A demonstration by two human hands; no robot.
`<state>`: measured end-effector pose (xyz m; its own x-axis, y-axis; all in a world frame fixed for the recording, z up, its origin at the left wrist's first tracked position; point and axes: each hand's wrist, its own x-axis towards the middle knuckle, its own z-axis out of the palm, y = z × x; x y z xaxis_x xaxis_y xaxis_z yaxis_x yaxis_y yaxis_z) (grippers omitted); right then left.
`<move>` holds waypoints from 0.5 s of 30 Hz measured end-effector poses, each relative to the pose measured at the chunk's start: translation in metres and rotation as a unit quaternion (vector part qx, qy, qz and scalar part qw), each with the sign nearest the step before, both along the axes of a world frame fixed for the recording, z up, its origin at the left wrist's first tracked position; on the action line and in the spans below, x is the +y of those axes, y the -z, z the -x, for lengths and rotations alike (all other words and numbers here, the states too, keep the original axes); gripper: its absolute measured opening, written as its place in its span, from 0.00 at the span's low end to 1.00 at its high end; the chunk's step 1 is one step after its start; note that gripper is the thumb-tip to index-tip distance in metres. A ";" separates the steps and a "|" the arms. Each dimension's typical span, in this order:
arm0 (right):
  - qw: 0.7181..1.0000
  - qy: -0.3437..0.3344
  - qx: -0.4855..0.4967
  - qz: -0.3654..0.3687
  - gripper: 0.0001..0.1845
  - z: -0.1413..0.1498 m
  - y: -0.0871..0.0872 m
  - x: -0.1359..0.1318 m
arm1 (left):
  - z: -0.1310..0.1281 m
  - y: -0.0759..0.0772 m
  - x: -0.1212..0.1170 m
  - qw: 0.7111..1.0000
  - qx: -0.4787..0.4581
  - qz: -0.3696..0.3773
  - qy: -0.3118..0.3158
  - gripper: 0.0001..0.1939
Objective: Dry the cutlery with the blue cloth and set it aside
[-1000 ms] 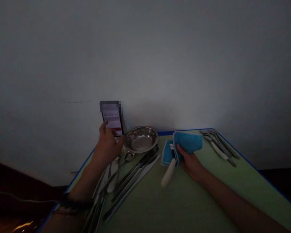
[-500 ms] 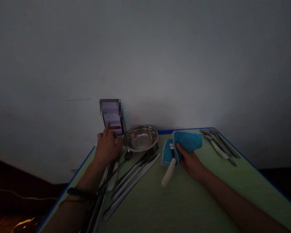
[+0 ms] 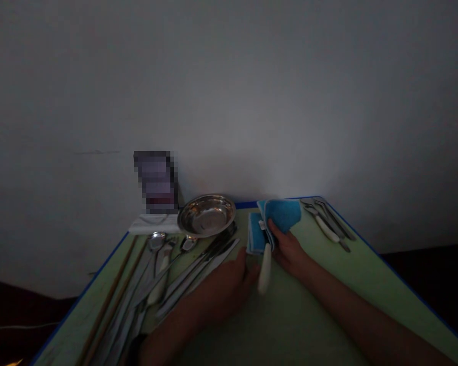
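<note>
My right hand [image 3: 288, 249] is closed on a folded blue cloth [image 3: 284, 216] with a small white tag. A utensil with a white handle [image 3: 265, 272] sticks down out of the cloth's fold; its head is hidden, so its kind does not show. Just left of that handle is my left hand [image 3: 229, 284], dim and a little blurred. Its fingers look apart and hold nothing I can see, close to the cloth's lower corner. Behind both hands, a shiny metal bowl [image 3: 206, 216] stands at the table's back edge.
On the left lie chopsticks [image 3: 112, 290], spoons [image 3: 157, 239], a white-handled fork [image 3: 162, 272] and several knives [image 3: 198, 274]. More cutlery [image 3: 328, 226] rests at the back right. A phone [image 3: 156, 183] leans on the wall behind a white cloth or tissue [image 3: 152, 222].
My left hand has left the phone screen and come down right, beside the white handle. The view has shifted slightly right. My right hand still grips the cloth, and the handle hangs more upright.
</note>
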<state>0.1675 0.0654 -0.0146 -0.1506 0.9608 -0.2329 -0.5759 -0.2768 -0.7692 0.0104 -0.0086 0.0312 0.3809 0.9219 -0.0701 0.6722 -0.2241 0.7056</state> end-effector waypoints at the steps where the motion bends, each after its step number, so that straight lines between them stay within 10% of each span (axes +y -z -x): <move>1: 1.000 0.012 0.001 0.000 0.19 0.001 0.000 0.000 | -0.002 0.002 0.001 1.000 -0.015 0.003 0.003 0.18; 5: 0.998 0.063 0.016 0.011 0.18 0.001 0.001 0.002 | -0.002 0.014 0.007 0.999 0.015 0.010 0.032 0.19; 15: 0.990 -0.047 -0.067 -0.114 0.12 -0.007 0.022 0.006 | -0.001 0.040 0.013 0.996 -0.057 -0.034 -0.052 0.13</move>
